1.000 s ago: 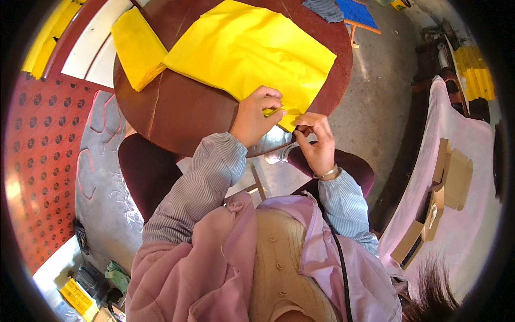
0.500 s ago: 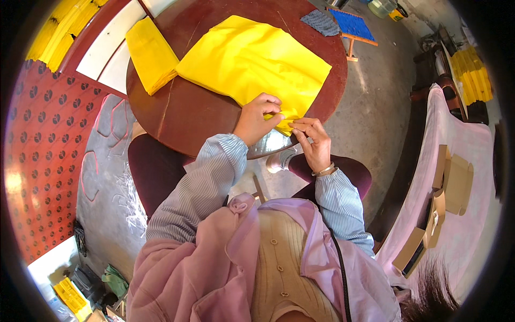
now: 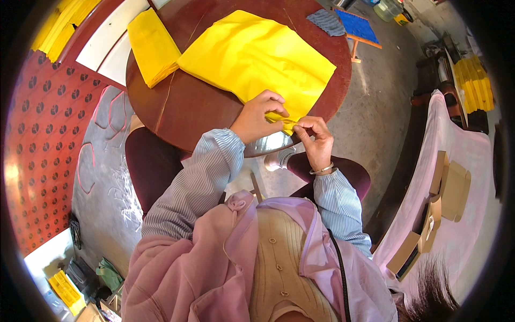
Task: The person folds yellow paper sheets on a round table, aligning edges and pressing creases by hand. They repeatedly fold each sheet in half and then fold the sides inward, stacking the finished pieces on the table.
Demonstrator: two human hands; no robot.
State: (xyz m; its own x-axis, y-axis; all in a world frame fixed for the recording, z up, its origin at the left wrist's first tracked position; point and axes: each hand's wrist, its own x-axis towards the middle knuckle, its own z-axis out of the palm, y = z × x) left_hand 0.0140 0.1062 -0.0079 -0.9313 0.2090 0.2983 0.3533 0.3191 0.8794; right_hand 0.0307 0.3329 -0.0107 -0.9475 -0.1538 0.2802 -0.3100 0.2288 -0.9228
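A large yellow piece of cloth-like material [image 3: 263,59] lies flat on the round reddish-brown table [image 3: 198,118], its near corner drawn toward me at the table's edge. My left hand [image 3: 258,117] is closed on the folded edge of that corner, thumb and fingers pinched together. Just right of it, my right hand [image 3: 316,140] pinches the tip of the same corner between thumb and fingers. A small pleat of yellow material shows between the two hands. To the left of the sheet rests a folded yellow stack [image 3: 153,49], touching its left corner.
A grey cloth [image 3: 327,22] lies at the table's far right, beside a blue-topped wooden stand [image 3: 358,28]. Opened cardboard boxes [image 3: 455,190] sit on a pink cover [image 3: 437,126] at right. More yellow bundles [image 3: 473,83] are stacked at the far right. Pink-red cords [image 3: 86,166] lie on the left floor.
The pinched corner has been gathered into a more visible fold between my hands. My right fingers have closed nearer the tip. The whole view has shifted slightly.
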